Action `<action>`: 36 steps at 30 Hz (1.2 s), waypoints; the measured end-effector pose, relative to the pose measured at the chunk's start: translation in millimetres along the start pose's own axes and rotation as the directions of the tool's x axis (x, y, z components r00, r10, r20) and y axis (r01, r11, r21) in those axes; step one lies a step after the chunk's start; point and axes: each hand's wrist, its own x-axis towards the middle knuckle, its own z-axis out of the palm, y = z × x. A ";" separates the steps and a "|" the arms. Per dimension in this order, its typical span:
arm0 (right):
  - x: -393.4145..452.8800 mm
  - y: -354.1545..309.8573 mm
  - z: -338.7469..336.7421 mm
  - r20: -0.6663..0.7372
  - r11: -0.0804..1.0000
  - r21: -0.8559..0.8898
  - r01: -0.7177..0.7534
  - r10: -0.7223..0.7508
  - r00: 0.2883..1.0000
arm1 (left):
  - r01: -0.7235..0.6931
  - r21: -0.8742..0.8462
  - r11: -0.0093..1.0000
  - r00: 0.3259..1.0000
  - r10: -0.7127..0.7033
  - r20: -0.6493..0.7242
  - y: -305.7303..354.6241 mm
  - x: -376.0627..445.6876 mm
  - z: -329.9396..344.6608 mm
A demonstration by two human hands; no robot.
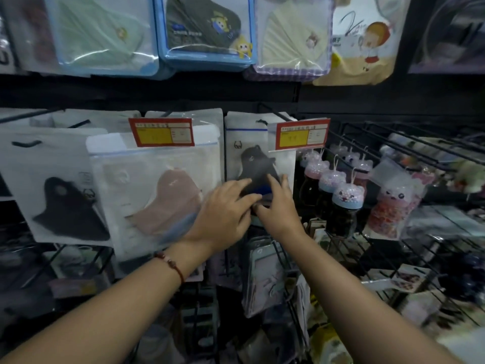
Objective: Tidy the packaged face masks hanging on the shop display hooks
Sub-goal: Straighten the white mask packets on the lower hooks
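Both hands meet on the dark mask packet (pixel 256 164): left hand (pixel 225 211) flat-fingered against it, right hand (pixel 278 206) likewise pressing, neither grasping.

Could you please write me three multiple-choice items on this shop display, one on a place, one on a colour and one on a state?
1. Where are both hands?
A. On the dark mask packet under the right price tag
B. On the top row
C. On the bear-lid jars

2. What colour is the mask in the packet left of the hands?
A. Green
B. Pink-beige
C. Yellow

3. How do the fingers lie?
A. Fists
B. Hanging idle
C. Mostly straight, on the packet

Answers:
1 A, the left hand and right hand meet on the dark mask packet below the right price tag.
2 B, the pink-beige mask shows through.
3 C, the fingers reach across the packet.
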 end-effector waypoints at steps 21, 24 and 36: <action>-102.4 -83.0 36.4 -0.054 0.938 -0.182 0.296 -0.310 0.949 | 0.537 0.118 0.835 0.838 -0.545 0.043 -17.4 -117.4 -66.1; -107.3 -85.9 44.0 -0.031 0.915 -0.225 0.335 -0.350 0.936 | 0.528 0.106 0.842 0.841 -0.536 0.071 -26.5 -122.1 -70.9; -107.2 -97.2 60.4 0.084 0.857 -0.381 0.346 -0.341 0.936 | 0.453 0.092 0.887 0.879 -0.461 0.121 -47.7 -119.3 -75.2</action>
